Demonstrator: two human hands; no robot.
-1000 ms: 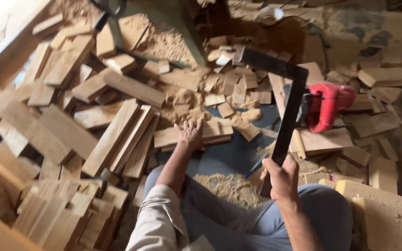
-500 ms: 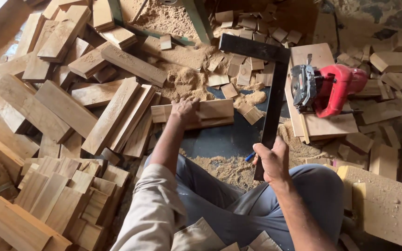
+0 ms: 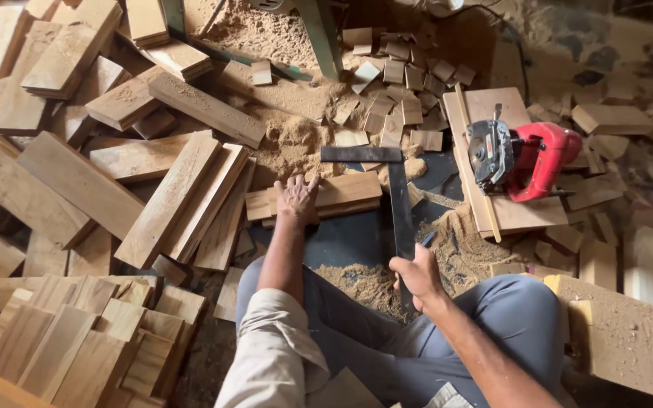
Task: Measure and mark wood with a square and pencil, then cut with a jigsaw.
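Head view of a seated person at work on a floor strewn with sawdust and offcuts. The left hand lies flat, fingers spread and open, pressing on the near end of a short stack of wooden boards that lies crosswise just ahead of the knees. The right hand is closed around the near end of a dark metal try square; its long blade runs away from the body and passes the right end of the boards, while its short arm points left beyond them, so the tool brackets that end of the stack. Whether blade and wood touch cannot be told. To the right, a red circular saw rests on a pale plank. A heap of sawdust lies just beyond the boards, small square offcuts are scattered farther back, and longer planks are piled to the left
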